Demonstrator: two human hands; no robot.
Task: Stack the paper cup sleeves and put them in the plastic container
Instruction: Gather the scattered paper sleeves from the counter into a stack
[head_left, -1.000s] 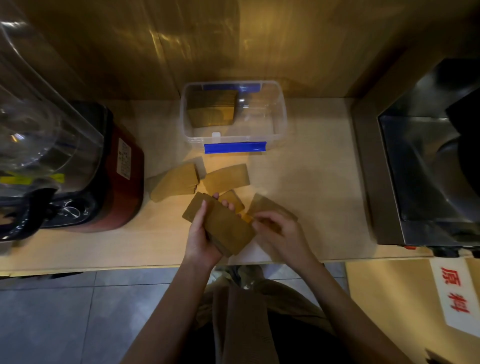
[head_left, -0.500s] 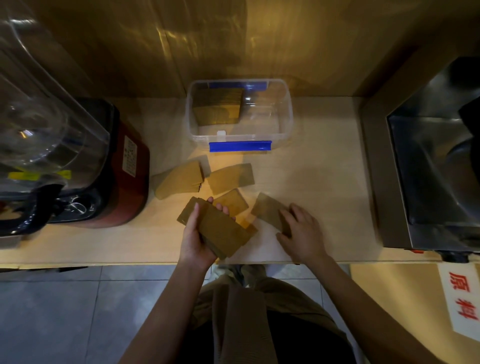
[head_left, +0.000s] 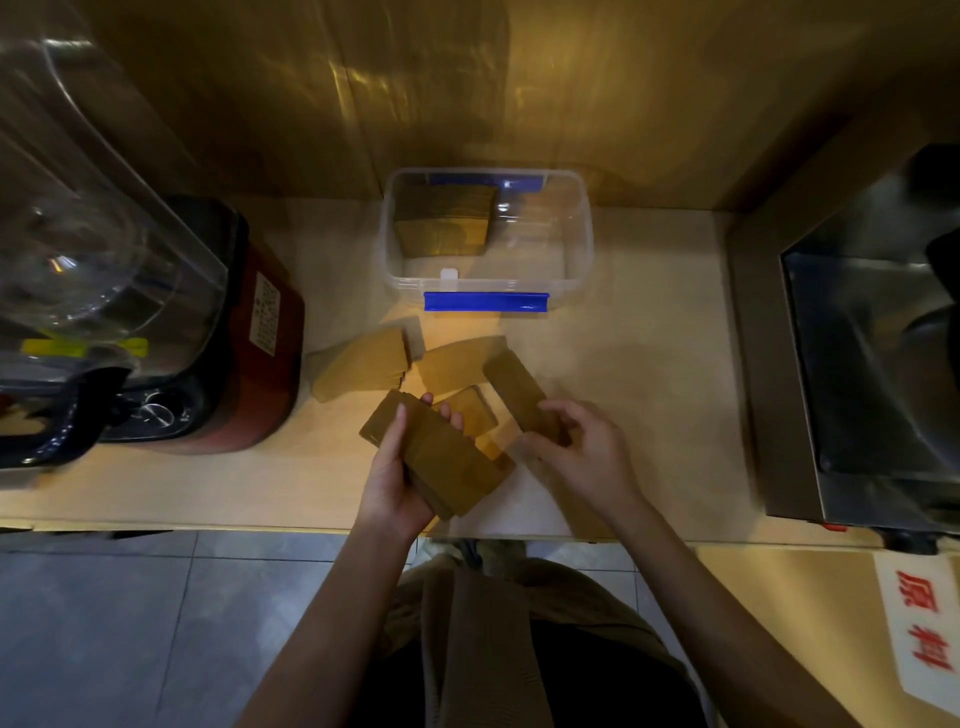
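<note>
Sleeves: flat brown card, matte, each a curved band with squared ends. Bin (head_left: 582, 244): clear hard plastic, rounded corners, two blue clips, one on the near rim, one on the far. Counter (head_left: 639, 395): pale wood grain, smooth.

Count. One bin, at the far middle of the counter. Inside it, one bundle (head_left: 444, 221) of sleeves against its left side; number of sleeves cannot be told. On the counter just near of the bin: a small pile (head_left: 363, 366) to the left, a single sleeve (head_left: 457, 364) right of it, and a smaller piece (head_left: 467, 410) showing between the hands. A yellowish scrap lies under the stack's right end; cannot tell what it is.

Left hand (head_left: 395, 467): curled around a thick stack (head_left: 441, 457) of sleeves, thumb on top, fingertips showing past the far edge. Stack is tilted, held over the counter's near edge.

Right hand (head_left: 576, 452): closed in a pinch on the near end of one sleeve (head_left: 519, 395), which angles up and away to the far left, just beside the stack.

Left of all this, a red-based blender (head_left: 218, 332) with a clear jug. Right, a steel sink (head_left: 872, 374).
</note>
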